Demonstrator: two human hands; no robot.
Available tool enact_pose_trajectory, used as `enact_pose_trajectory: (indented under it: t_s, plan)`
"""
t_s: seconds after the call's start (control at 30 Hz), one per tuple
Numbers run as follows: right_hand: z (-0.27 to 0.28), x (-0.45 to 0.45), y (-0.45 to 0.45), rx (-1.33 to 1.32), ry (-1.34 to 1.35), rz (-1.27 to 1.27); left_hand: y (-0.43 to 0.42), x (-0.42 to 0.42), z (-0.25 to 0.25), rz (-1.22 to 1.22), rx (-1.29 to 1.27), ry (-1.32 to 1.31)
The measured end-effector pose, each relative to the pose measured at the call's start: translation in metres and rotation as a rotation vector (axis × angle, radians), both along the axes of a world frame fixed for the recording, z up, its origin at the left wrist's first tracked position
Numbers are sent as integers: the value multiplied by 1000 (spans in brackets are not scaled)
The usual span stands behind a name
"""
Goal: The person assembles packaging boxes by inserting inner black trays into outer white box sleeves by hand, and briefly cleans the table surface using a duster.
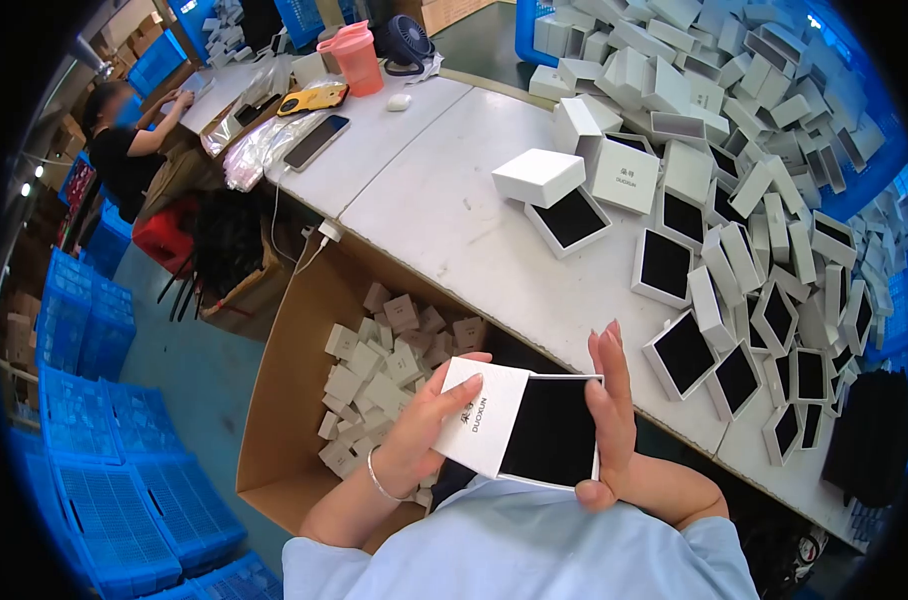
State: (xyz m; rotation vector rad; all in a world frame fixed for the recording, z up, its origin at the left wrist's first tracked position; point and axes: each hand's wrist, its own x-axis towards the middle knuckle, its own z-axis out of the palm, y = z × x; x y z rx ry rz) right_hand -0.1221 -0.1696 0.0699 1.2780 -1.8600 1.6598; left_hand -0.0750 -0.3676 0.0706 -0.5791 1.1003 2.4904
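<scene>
A white box, printed DUOXUN on its cover (pixel 480 418), is held level in front of my body. The cover lies over the left part of the tray (pixel 549 432), whose black lining shows on the right. My left hand (pixel 436 412) grips the cover, thumb on top, with its other fingers partly hidden. Against the tray's right end rests my right hand (pixel 616 425), its thumb at the rim and some fingers stretched upward. Below, a cardboard carton (pixel 284 410) contains many small white boxes (pixel 379 375).
On the white table (pixel 424 220) at right lie piled white trays and covers (pixel 664 265), spilling from a blue crate (pixel 526 30). A phone (pixel 317 142), pink cup (pixel 354 60) and small fan (pixel 406 42) stand farther back. Another person (pixel 124 140) sits far left, beyond stacked blue crates (pixel 124 510).
</scene>
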Motion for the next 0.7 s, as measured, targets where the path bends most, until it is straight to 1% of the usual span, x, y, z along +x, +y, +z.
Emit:
enact_pose_trajectory:
  t_s: [0.07, 0.13, 0.2, 0.23, 0.27, 0.33, 0.37, 0.43, 0.47, 0.53, 0.6, 0.67, 0.7]
  plan:
    - [2, -5, 4, 52, 38, -17, 2, 0, 1, -6, 7, -6]
    - [-6, -6, 7, 46, -64, 61, 5, 2, 0, 62, -8, -27]
    - [-16, 2, 0, 162, -34, -53, 10, 1, -1, 53, -22, -16]
    - [-17, 7, -3, 186, -56, -32, 14, 2, -2, 44, -41, -1]
    - [-20, 10, -11, 253, 7, -3, 24, 6, -4, -3, -20, -2]
    - [-19, 4, -16, 200, -142, 56, 27, 6, -7, 24, 48, -75]
    - [-19, -2, -18, 197, -134, 55, 25, 4, -10, 24, 45, -66]
    - [-18, -5, -18, 440, -128, 74, 17, 5, -13, 33, -5, -42]
    - [-17, -6, -18, 437, -121, 62, 14, 5, -13, 23, -8, -33]
    - [-16, -6, -26, 541, -120, 174, 5, 11, -14, 65, -78, -40]
    - [-9, -16, -34, 557, -134, 205, -2, 18, -18, 90, -49, -58]
    - [0, -40, -46, 634, -136, 373, -16, 25, -32, 186, 138, -34]
    - [5, -54, -54, 717, -83, 125, -33, 31, -49, 192, 104, -27]
